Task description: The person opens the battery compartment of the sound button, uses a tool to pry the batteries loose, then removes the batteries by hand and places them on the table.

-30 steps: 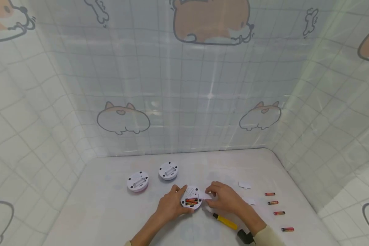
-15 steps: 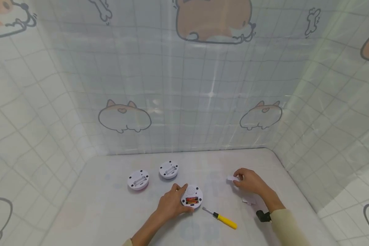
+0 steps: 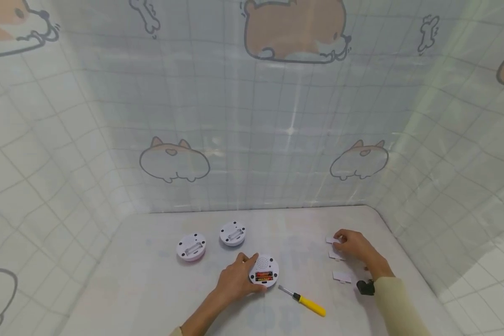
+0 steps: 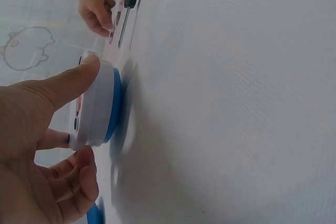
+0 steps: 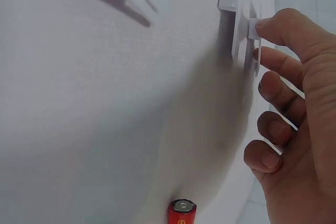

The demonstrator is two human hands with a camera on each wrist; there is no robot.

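Observation:
My left hand (image 3: 236, 280) grips the rim of a round white device (image 3: 262, 263) lying with its battery side up. Two red-and-black batteries (image 3: 264, 276) fill its compartment, below a patch of speaker holes. In the left wrist view, the blue lower part (image 4: 114, 106) of the device faces the table, and my thumb presses on the rim. At the right, my right hand (image 3: 356, 246) pinches a small white battery cover (image 3: 331, 239) between thumb and finger. Just below that, a second cover (image 3: 336, 255) lies on the table, and a third cover (image 3: 342, 276) is nearer me.
Two similar round devices, one (image 3: 191, 247) at the left and one (image 3: 233, 234) behind, have bare battery slots. A yellow-handled screwdriver (image 3: 311, 305) lies right of the held device. A loose red battery (image 5: 181, 214) shows in the right wrist view. A tiled-pattern sheet (image 3: 269, 140) walls the table.
My right hand has moved from beside the device to the far right, carrying a white battery cover over by the other two. My left hand keeps its grip on the device.

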